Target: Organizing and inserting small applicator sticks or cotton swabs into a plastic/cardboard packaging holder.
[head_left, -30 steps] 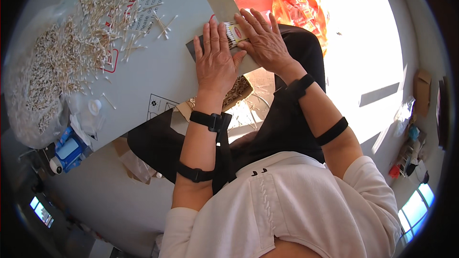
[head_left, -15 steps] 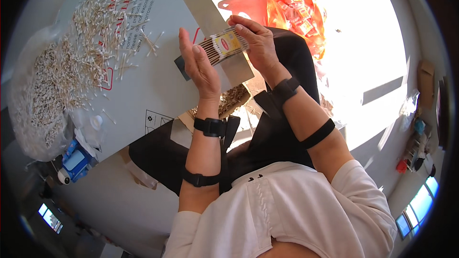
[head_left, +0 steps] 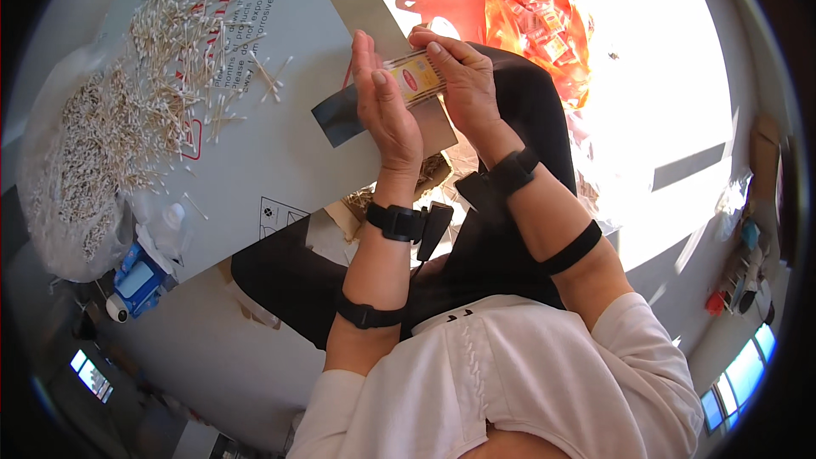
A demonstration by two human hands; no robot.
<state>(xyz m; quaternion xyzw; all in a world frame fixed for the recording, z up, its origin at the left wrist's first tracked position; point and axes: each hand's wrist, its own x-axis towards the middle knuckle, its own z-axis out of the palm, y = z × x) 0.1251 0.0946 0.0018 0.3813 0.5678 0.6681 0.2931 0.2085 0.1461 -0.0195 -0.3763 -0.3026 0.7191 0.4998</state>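
Note:
A flat clear packet of cotton swabs [head_left: 416, 76] with a yellow label is held up between my two hands, above the table's right edge. My right hand [head_left: 469, 89] is closed on its right end, thumb on the near face and fingers behind. My left hand [head_left: 389, 119] stands upright with its fingers stretched out, its palm against the packet's left end. Part of that end is hidden by the left thumb. Just below my left hand lies a dark flat strip [head_left: 337, 116] at the table's edge.
Loose cotton swabs [head_left: 174, 59] are heaped on the grey printed tabletop [head_left: 293, 132], spilling from a clear bag [head_left: 47, 229]. A blue pack [head_left: 140, 280] sits at the left edge. An orange bag [head_left: 501, 13] of packets lies beyond my right hand. Below the edge is an open carton [head_left: 344, 219].
My left hand has moved right, closer to my right hand, and now covers the packet's left end. More of the dark strip shows.

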